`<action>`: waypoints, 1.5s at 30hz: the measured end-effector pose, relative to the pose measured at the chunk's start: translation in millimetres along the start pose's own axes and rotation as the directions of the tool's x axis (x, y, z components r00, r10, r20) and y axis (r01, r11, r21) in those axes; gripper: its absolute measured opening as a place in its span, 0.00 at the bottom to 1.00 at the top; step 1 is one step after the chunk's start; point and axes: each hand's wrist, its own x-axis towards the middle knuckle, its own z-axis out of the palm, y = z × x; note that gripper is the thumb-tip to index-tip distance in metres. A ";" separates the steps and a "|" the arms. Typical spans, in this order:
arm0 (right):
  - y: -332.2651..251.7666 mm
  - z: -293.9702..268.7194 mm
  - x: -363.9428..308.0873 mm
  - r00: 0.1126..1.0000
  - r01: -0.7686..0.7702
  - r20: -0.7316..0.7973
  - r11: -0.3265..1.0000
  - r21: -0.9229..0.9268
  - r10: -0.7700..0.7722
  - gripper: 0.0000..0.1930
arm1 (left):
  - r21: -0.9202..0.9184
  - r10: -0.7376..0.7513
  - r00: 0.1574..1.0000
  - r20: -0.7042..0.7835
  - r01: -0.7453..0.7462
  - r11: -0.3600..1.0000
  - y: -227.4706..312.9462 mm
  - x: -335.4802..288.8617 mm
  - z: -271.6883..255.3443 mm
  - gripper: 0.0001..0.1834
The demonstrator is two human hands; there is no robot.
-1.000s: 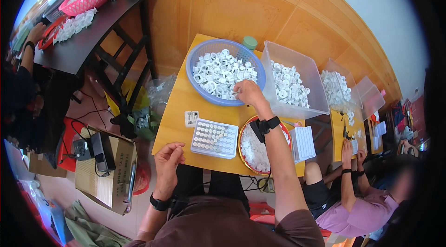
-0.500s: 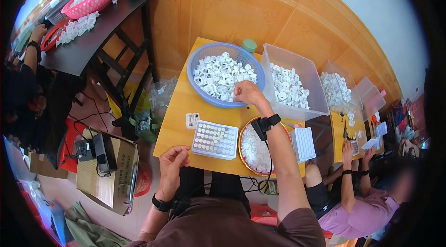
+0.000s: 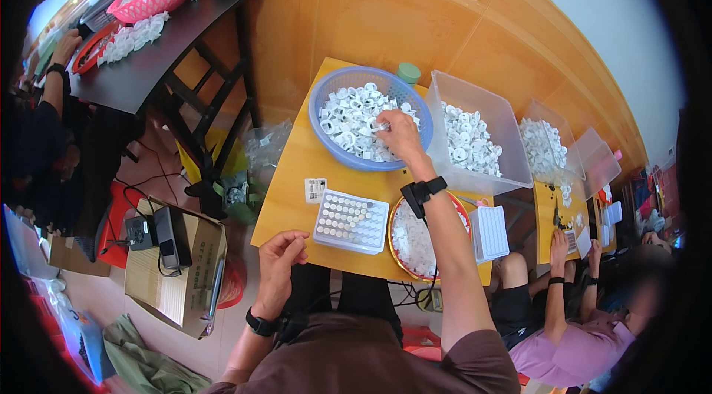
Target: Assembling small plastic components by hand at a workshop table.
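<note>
My right hand (image 3: 400, 134) reaches into a blue perforated basket (image 3: 322, 143) heaped with small white plastic parts (image 3: 348, 116). Its fingertips pinch together on one of the white parts near the middle of the heap. My left hand (image 3: 280, 268) hovers at the table's front edge, thumb and fingers curled together; whatever they hold, if anything, is too small to make out. Right of it is a white tray (image 3: 321, 241) with rows of round, pale pieces, some slots at its right side unfilled. My right forearm passes over a red-and-gold-rimmed round dish (image 3: 404, 269) of translucent white bits.
A clear bin (image 3: 512, 183) of white round parts stands right of the basket, with a white slotted tray (image 3: 491, 232) nearer me. A small green-lidded jar (image 3: 409, 72) is behind the basket. A co-worker (image 3: 571, 342) sits at the right; an open carton (image 3: 174, 275) lies left on the floor.
My right hand has moved up and deeper into the basket, its fingers now among the white parts. My left hand stays by the tray, still curled. The view has shifted slightly.
</note>
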 end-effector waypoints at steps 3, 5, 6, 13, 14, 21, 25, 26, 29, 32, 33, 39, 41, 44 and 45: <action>-20.8 -18.2 -15.5 0.993 0.052 -0.110 0.989 0.135 -0.037 0.16 | -0.018 0.006 0.999 0.032 -0.005 1.000 -0.3 0.9 0.0 0.08; -49.8 -32.1 -37.9 0.999 0.020 -0.035 0.836 0.548 -0.001 0.22 | -0.021 -0.012 0.999 0.045 0.013 1.000 1.9 2.4 2.0 0.09; -63.3 -35.8 -52.5 0.999 0.022 0.021 0.743 0.669 -0.048 0.24 | -0.021 -0.029 0.998 0.054 0.030 0.999 3.0 2.7 3.7 0.10; -117.6 -46.1 -152.0 0.966 -0.151 0.224 0.422 0.894 -0.130 0.27 | -0.188 -0.116 0.937 0.329 0.185 0.965 33.1 3.5 44.8 0.14; -113.4 -41.9 -156.6 0.965 -0.109 0.207 0.476 0.873 -0.159 0.26 | -0.223 -0.115 0.925 0.362 0.206 0.953 35.3 3.1 49.3 0.14; -109.9 -31.1 -178.2 0.980 -0.041 0.152 0.615 0.787 -0.129 0.26 | -0.155 -0.115 0.937 0.330 0.173 0.973 13.9 0.3 46.5 0.11; -115.6 -31.1 -190.1 0.997 -0.063 0.034 0.536 0.842 0.065 0.25 | -0.118 -0.066 0.963 0.263 0.100 0.988 5.5 -1.1 47.1 0.10; -117.2 -29.7 -195.5 0.997 -0.065 0.033 0.532 0.844 0.068 0.25 | -0.104 -0.066 0.967 0.244 0.093 0.990 5.1 -1.8 47.9 0.09; -122.1 -22.4 -209.7 0.981 -0.153 0.065 0.533 0.832 0.180 0.18 | -0.050 -0.031 0.971 0.239 0.044 0.998 -0.8 -3.7 52.5 0.09; -126.8 -12.3 -215.5 0.956 -0.161 -0.004 0.535 0.830 0.293 0.07 | 0.015 -0.028 0.961 0.277 0.025 1.000 -2.6 -9.3 54.7 0.12; -126.3 -14.0 -217.5 0.954 -0.165 -0.003 0.532 0.831 0.300 0.07 | 0.040 -0.054 0.955 0.292 0.044 0.998 -2.1 -11.1 54.5 0.13; -106.9 -32.5 -235.3 0.987 -0.146 0.150 0.714 0.685 0.058 0.09 | 0.154 -0.349 0.812 0.469 0.314 0.937 -7.5 -13.8 40.2 0.14; -106.3 -32.4 -233.8 0.988 -0.113 0.152 0.732 0.672 0.014 0.09 | 0.149 -0.372 0.789 0.489 0.344 0.927 -10.8 -13.6 34.7 0.15; -108.3 -31.6 -227.8 0.985 -0.146 0.169 0.716 0.683 0.039 0.09 | 0.095 -0.407 0.757 0.511 0.420 0.902 -11.4 -12.0 29.8 0.15; -110.0 -30.7 -224.7 0.976 -0.210 0.188 0.678 0.704 0.107 0.08 | 0.044 -0.419 0.749 0.514 0.464 0.885 -11.1 -11.7 27.7 0.16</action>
